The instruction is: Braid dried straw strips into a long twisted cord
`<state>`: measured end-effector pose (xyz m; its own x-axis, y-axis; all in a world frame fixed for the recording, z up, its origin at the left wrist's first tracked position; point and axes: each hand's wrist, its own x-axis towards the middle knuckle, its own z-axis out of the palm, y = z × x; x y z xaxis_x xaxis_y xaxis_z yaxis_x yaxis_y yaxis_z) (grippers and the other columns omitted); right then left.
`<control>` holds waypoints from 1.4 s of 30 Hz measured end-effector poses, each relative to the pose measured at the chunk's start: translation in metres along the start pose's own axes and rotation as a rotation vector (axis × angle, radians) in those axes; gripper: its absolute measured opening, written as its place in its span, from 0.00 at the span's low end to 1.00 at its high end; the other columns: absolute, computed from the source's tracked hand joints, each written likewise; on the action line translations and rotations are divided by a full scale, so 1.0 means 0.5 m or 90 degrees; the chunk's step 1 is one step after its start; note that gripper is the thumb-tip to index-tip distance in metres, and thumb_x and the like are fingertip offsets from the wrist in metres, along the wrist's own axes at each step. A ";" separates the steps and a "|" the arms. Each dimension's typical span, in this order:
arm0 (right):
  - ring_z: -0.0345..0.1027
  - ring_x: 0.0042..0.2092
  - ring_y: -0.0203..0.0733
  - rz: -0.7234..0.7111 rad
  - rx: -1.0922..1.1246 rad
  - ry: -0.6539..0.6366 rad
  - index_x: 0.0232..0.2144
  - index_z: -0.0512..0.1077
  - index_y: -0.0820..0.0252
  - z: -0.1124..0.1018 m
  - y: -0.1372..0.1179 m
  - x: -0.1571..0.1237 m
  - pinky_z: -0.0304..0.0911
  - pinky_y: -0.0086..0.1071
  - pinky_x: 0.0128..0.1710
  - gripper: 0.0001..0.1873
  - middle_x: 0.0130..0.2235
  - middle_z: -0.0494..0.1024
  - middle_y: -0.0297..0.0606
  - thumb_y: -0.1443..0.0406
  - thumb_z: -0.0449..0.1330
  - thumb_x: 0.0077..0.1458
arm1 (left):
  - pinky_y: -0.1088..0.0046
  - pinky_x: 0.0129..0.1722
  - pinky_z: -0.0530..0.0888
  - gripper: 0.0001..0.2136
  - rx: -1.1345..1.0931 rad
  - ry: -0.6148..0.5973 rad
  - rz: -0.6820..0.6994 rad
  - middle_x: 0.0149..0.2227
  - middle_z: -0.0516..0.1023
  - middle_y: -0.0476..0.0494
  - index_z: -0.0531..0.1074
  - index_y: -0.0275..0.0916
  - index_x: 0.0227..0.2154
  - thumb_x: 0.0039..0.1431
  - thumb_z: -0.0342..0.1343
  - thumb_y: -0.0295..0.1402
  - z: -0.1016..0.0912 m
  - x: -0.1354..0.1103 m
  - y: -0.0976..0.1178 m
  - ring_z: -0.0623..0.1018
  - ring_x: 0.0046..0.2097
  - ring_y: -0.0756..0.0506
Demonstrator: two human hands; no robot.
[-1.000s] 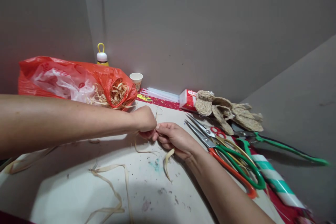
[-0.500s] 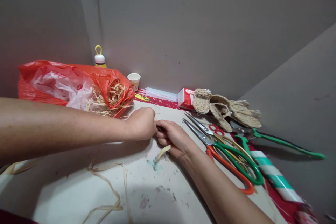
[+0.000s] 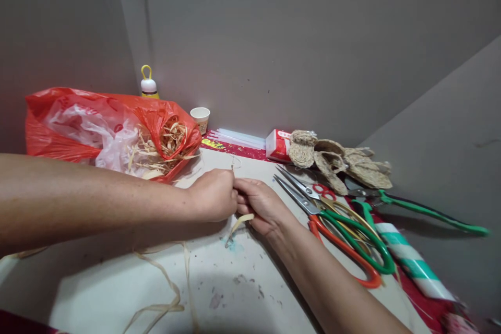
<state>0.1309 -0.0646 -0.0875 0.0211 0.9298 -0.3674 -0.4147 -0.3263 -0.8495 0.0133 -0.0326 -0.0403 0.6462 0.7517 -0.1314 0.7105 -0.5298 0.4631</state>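
Observation:
My left hand and my right hand meet knuckle to knuckle over the middle of the white board. Both are closed, pinching a pale dried husk strip between them; its loose end curls down under my right hand and touches the board. A thin strand sticks up just above the fingers. More loose husk strips trail on the board below my left forearm.
A red plastic bag of husk lies at back left, with a bottle and paper cup behind it. Right of my hands lie several scissors, woven straw pieces, a red box and a green-white roll.
My hands have drawn closer together and sunk slightly toward the board. The hanging end of the strip has been pulled up shorter and shifted left under my right hand.

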 end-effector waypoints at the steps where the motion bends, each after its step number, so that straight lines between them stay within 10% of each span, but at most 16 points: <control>1: 0.41 0.16 0.22 -0.003 -0.009 -0.007 0.14 0.59 0.63 0.001 -0.001 -0.001 0.34 0.20 0.13 0.15 0.14 0.57 0.25 0.66 0.64 0.35 | 0.73 0.30 0.66 0.09 -0.010 -0.003 0.005 0.31 0.76 0.36 0.72 0.34 0.29 0.49 0.52 0.35 0.003 0.000 -0.001 0.74 0.32 0.43; 10: 0.39 0.16 0.23 -0.017 -0.104 -0.050 0.18 0.66 0.64 -0.008 -0.017 -0.009 0.35 0.21 0.14 0.11 0.13 0.53 0.22 0.64 0.64 0.38 | 0.78 0.28 0.65 0.14 -0.183 -0.006 -0.002 0.31 0.77 0.44 0.68 0.37 0.41 0.50 0.48 0.28 0.021 -0.051 -0.031 0.74 0.31 0.48; 15: 0.40 0.16 0.23 0.001 -0.122 -0.064 0.22 0.71 0.68 -0.025 -0.032 -0.004 0.32 0.21 0.14 0.10 0.14 0.53 0.23 0.65 0.64 0.38 | 0.78 0.22 0.62 0.15 -0.129 -0.145 -0.067 0.24 0.76 0.48 0.73 0.38 0.39 0.48 0.54 0.36 -0.054 -0.098 -0.056 0.71 0.24 0.50; 21: 0.37 0.16 0.21 0.032 -0.124 -0.106 0.23 0.71 0.68 -0.033 -0.031 0.000 0.30 0.22 0.14 0.10 0.15 0.51 0.21 0.65 0.65 0.40 | 0.77 0.37 0.67 0.15 -0.136 0.160 0.019 0.39 0.77 0.44 0.74 0.35 0.39 0.49 0.53 0.35 -0.116 -0.031 -0.068 0.75 0.39 0.47; 28: 0.37 0.16 0.21 0.030 -0.157 -0.129 0.17 0.62 0.64 -0.040 -0.031 -0.001 0.31 0.22 0.15 0.15 0.15 0.52 0.22 0.64 0.65 0.40 | 0.77 0.24 0.66 0.03 -0.497 -0.229 -0.117 0.20 0.72 0.48 0.69 0.34 0.22 0.46 0.51 0.27 0.002 0.032 -0.047 0.70 0.21 0.52; 34: 0.37 0.16 0.23 0.057 -0.215 -0.145 0.18 0.63 0.64 -0.053 -0.038 0.002 0.31 0.22 0.15 0.13 0.14 0.51 0.22 0.64 0.64 0.42 | 0.79 0.13 0.50 0.07 -0.499 -0.187 -0.103 0.12 0.58 0.56 0.61 0.36 0.16 0.45 0.50 0.27 0.024 0.038 -0.051 0.54 0.13 0.56; 42: 0.38 0.17 0.23 0.077 -0.254 -0.134 0.19 0.65 0.64 -0.059 -0.039 0.001 0.31 0.23 0.16 0.12 0.14 0.51 0.22 0.63 0.64 0.41 | 0.76 0.18 0.65 0.04 -0.645 -0.296 -0.148 0.15 0.63 0.51 0.63 0.35 0.18 0.44 0.49 0.25 0.036 0.055 -0.065 0.66 0.17 0.52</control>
<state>0.1658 -0.0630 -0.0820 -0.2077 0.8819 -0.4232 -0.0189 -0.4362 -0.8997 0.0129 -0.0017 -0.0746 0.7190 0.4603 -0.5207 0.4107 0.3231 0.8526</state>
